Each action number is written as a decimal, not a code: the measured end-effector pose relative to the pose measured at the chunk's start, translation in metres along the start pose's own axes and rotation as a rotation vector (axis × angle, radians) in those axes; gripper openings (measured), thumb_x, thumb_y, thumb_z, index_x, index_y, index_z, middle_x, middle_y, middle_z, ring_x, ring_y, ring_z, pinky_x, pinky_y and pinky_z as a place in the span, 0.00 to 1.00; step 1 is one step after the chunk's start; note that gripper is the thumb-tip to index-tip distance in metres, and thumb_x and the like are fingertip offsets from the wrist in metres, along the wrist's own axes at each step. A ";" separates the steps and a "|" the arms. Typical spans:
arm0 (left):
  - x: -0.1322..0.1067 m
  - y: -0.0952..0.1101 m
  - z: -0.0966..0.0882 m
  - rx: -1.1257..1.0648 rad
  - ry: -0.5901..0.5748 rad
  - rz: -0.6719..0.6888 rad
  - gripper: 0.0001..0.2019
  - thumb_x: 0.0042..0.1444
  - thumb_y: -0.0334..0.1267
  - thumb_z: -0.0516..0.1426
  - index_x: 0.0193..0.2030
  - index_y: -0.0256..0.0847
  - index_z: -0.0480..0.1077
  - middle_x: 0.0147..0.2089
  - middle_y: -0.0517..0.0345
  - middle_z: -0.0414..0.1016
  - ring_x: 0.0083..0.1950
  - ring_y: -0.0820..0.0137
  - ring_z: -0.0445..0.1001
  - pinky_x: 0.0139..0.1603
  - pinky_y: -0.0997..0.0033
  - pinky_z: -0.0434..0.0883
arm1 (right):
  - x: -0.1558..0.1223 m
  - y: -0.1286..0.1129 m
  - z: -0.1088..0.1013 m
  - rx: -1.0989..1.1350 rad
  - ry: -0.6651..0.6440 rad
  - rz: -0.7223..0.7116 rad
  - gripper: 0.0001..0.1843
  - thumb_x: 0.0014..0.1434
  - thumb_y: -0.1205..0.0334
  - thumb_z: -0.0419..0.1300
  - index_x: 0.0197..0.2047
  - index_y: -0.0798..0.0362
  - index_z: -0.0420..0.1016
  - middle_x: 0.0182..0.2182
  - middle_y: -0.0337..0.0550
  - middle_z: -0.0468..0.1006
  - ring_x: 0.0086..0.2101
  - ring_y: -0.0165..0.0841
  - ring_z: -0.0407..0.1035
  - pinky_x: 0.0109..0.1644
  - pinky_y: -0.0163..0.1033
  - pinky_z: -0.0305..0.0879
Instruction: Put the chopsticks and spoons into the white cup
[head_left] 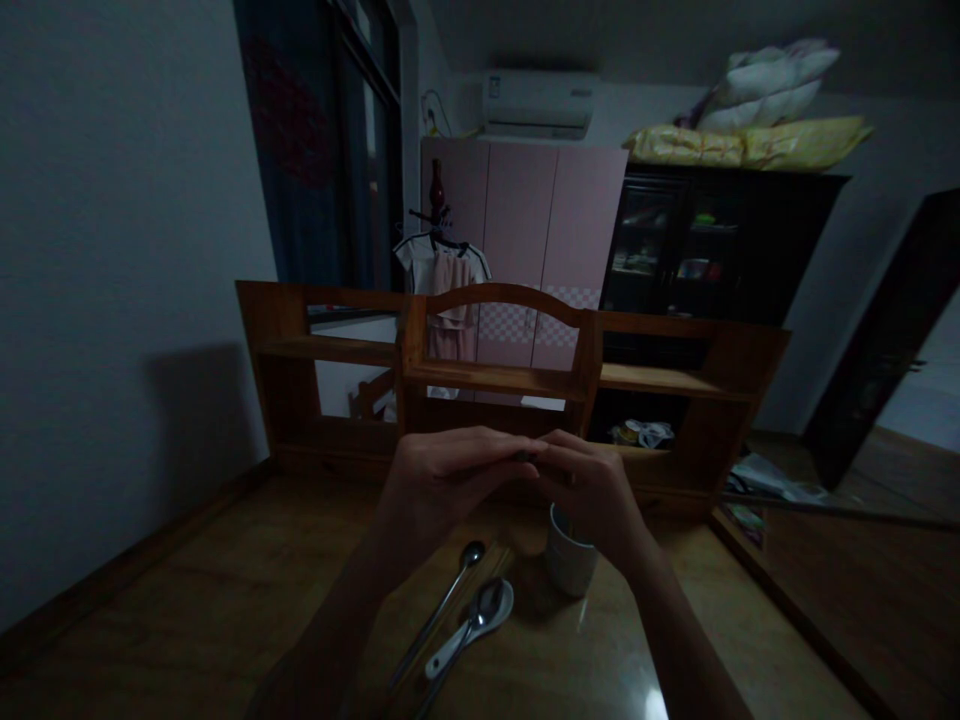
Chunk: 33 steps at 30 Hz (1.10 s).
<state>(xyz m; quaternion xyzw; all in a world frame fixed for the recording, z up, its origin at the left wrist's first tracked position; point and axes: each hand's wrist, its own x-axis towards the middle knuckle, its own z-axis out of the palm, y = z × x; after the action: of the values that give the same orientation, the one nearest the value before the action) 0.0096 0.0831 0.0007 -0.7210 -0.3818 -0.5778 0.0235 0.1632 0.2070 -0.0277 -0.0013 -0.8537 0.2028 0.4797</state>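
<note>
Against the far wall, largest first: one pink wardrobe [517,210] with a checked band low on its doors; beside it, one black cabinet [787,240], part glass-fronted, with yellow bundles [802,143] on top. Nearer, one wooden table [187,560], glossy, spanning the foreground. At its back edge, one open wooden shelf unit [502,378], three sections, the middle one arched. Above the wardrobe, one white air conditioner [538,103]. Before the wardrobe, one white shirt [418,258] with dark trim, hung on a stand. Over the table, two bare hands, raised: left hand [442,472] and right hand [591,475], fingers extended and bent inward, the tips meeting midway to form a peak. A small dark patch shows where they meet; whether anything is pinched there cannot be told. Below the right hand and partly covered by it, one pale cup [570,568], upright on the table. Left of the cup, one white spoon [498,617], lying slantwise, handle toward the viewer. Next, one long-handled metal spoon [472,554], left of the white one, roughly parallel. Last, a second metal spoon [490,597], laid over the white spoon, bowl upon bowl.
</note>
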 end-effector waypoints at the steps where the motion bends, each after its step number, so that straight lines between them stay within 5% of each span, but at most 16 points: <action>1: 0.000 0.000 0.000 0.006 -0.003 0.010 0.11 0.56 0.28 0.63 0.45 0.42 0.78 0.44 0.60 0.80 0.44 0.71 0.78 0.47 0.78 0.73 | 0.000 0.000 0.000 -0.003 -0.004 -0.003 0.10 0.60 0.76 0.65 0.42 0.53 0.79 0.36 0.38 0.74 0.34 0.30 0.69 0.38 0.29 0.64; 10: 0.000 -0.004 -0.001 -0.020 0.021 -0.054 0.10 0.55 0.30 0.64 0.45 0.43 0.79 0.43 0.61 0.81 0.43 0.72 0.78 0.45 0.79 0.73 | -0.001 -0.003 0.003 0.038 -0.040 0.044 0.07 0.60 0.74 0.66 0.39 0.53 0.79 0.34 0.38 0.74 0.33 0.30 0.69 0.35 0.30 0.63; 18: 0.001 -0.011 0.002 -0.106 0.120 -0.321 0.09 0.58 0.38 0.62 0.45 0.42 0.78 0.42 0.58 0.81 0.44 0.68 0.79 0.47 0.76 0.75 | -0.003 -0.004 0.001 0.256 -0.289 0.275 0.04 0.62 0.62 0.67 0.38 0.54 0.78 0.33 0.39 0.75 0.34 0.33 0.70 0.35 0.32 0.65; 25: 0.001 -0.068 -0.002 -0.126 0.042 -0.521 0.15 0.63 0.47 0.53 0.49 0.40 0.70 0.33 0.59 0.74 0.27 0.70 0.77 0.27 0.75 0.75 | -0.008 0.010 -0.007 0.322 -0.282 0.400 0.08 0.66 0.58 0.62 0.43 0.53 0.71 0.32 0.38 0.74 0.28 0.31 0.70 0.29 0.32 0.65; 27: -0.007 -0.098 0.005 -0.041 -0.073 -0.640 0.14 0.63 0.47 0.53 0.46 0.40 0.71 0.32 0.58 0.74 0.26 0.70 0.77 0.24 0.77 0.73 | -0.008 0.013 -0.011 0.339 -0.242 0.426 0.09 0.65 0.58 0.62 0.43 0.52 0.68 0.31 0.38 0.74 0.27 0.32 0.71 0.28 0.32 0.66; 31: -0.036 -0.162 0.030 0.202 -0.617 -0.887 0.10 0.61 0.41 0.54 0.41 0.38 0.71 0.29 0.58 0.76 0.28 0.70 0.77 0.25 0.79 0.71 | -0.007 0.012 -0.024 0.343 -0.173 0.499 0.13 0.66 0.53 0.61 0.38 0.53 0.64 0.25 0.38 0.73 0.22 0.33 0.72 0.22 0.31 0.64; 33: -0.051 -0.187 0.043 0.263 -0.743 -0.953 0.05 0.54 0.37 0.60 0.33 0.37 0.73 0.25 0.59 0.75 0.25 0.69 0.76 0.23 0.78 0.69 | -0.006 0.011 -0.031 0.339 -0.159 0.534 0.15 0.67 0.51 0.59 0.36 0.54 0.64 0.24 0.40 0.74 0.21 0.34 0.72 0.22 0.32 0.64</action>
<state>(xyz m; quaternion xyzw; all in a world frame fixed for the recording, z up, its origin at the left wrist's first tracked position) -0.0652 0.2090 -0.1331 -0.6154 -0.7124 -0.1831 -0.2832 0.1900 0.2272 -0.0222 -0.1294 -0.8120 0.4602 0.3349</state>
